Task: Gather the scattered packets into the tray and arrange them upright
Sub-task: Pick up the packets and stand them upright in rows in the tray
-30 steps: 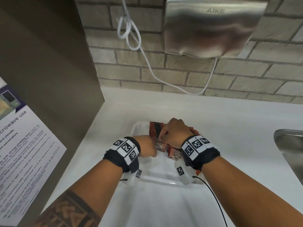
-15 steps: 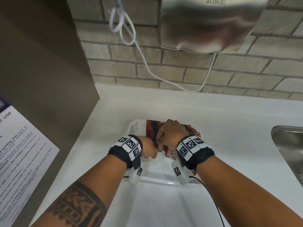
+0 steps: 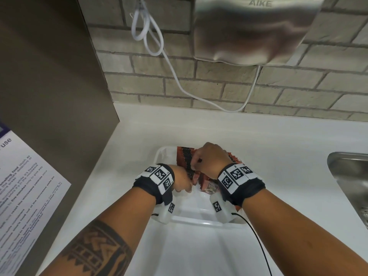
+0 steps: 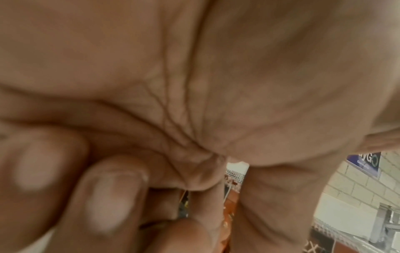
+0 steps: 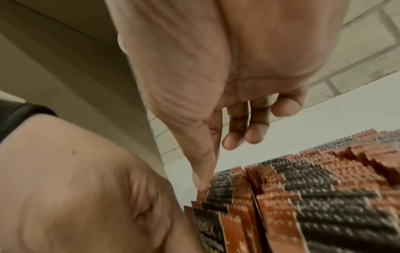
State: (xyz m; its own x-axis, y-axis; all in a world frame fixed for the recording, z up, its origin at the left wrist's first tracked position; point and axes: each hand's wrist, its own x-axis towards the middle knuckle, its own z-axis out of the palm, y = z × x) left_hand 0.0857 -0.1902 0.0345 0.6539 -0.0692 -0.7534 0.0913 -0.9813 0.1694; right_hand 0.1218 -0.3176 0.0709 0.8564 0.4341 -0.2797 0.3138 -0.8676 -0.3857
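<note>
A clear white tray point(image 3: 196, 220) sits on the white counter. A row of brown and black packets point(image 3: 184, 159) stands upright in its far half, and their serrated tops point(image 5: 324, 196) fill the right wrist view. My right hand point(image 3: 209, 158) hovers over the row, thumb and forefinger pinching the top edge of a packet point(image 5: 202, 192), the other fingers point(image 5: 249, 130) curled. My left hand point(image 3: 182, 182) is at the near left end of the row, fingers curled round packets point(image 4: 184, 204) that show only as slivers between them.
A steel sink point(image 3: 350, 176) lies at the right edge of the counter. A steel hand dryer point(image 3: 254, 30) and its white cable point(image 3: 179, 84) hang on the brick wall behind. A brown panel with a paper notice point(image 3: 25, 186) stands close on the left.
Both hands stay at the packets in the tray, with only small shifts. My head view has tilted slightly.
</note>
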